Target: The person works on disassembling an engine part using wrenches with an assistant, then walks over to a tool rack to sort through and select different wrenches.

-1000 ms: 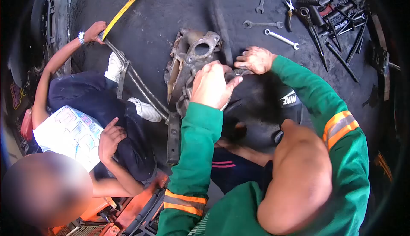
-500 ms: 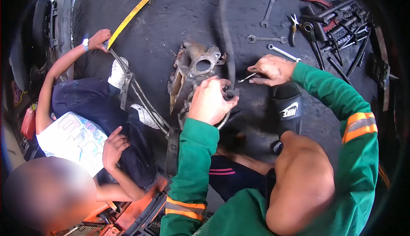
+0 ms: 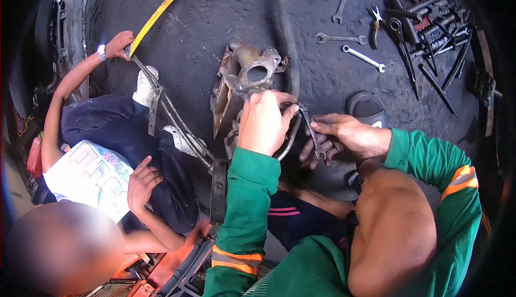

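My left hand is closed in front of a rusty exhaust manifold, with thumb and fingers drawn together at the upper end of a wrench. What those fingertips grip is hidden. The fingers of my right hand are bent around the wrench, whose open jaw points down. Under my left hand a thin metal pipe curves away from the manifold. A thick dark hose lies on the floor beside the manifold.
Several wrenches, including a combination wrench, and pliers lie on the dark floor. A pile of tools sits at the far right. Left, a seated person holds a yellow ruler and long metal pipes.
My right hand has moved down, and the wrench in it has swung from roughly level to steep. Its upper end now meets my left fingertips.
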A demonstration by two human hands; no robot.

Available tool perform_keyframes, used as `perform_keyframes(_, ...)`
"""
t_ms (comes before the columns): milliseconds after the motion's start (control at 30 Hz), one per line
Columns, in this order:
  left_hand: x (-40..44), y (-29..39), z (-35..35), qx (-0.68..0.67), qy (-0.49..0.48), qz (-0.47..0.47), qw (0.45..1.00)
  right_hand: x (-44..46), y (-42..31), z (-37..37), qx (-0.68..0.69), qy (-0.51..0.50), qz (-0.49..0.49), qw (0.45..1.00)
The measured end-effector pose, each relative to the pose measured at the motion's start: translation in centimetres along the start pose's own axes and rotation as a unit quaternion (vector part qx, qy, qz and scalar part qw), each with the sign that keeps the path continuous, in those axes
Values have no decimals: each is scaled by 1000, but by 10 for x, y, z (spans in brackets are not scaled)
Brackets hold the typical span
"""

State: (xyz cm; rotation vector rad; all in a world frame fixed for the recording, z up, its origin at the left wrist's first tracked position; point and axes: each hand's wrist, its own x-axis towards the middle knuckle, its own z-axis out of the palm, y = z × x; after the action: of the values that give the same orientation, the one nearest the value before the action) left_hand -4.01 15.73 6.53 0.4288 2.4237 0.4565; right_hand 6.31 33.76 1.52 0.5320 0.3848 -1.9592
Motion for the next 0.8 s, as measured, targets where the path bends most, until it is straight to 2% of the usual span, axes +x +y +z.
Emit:
perform_keyframes(167, -2, 2, -1, -38, -16, -17, 999, 8, 4, 22, 110, 15, -6, 994)
perform_keyframes(333, 0, 2, 5, 3, -2, -8, 1000, 17, 28, 6, 219, -4, -42, 975)
perform_keyframes(567, 4, 17, -4, -5, -48, -27, 998, 17, 26, 25, 180, 34, -41, 982)
perform_keyframes(600, 5, 16, -3, -6, -50, -26, 998, 16, 22, 30, 148, 94, -26, 984)
perform_keyframes(700, 7, 15, -2, -3, -54, -21, 998, 16, 19, 15, 100, 56, -22, 993)
perform_keyframes(733, 7, 15, -2, -1, -54, -20, 998, 17, 18, 16, 51, 76, -50, 995)
perform_keyframes(800, 5, 14, -1, -2, -43, -20, 999, 25, 23, 12, -28, 52, -64, 996)
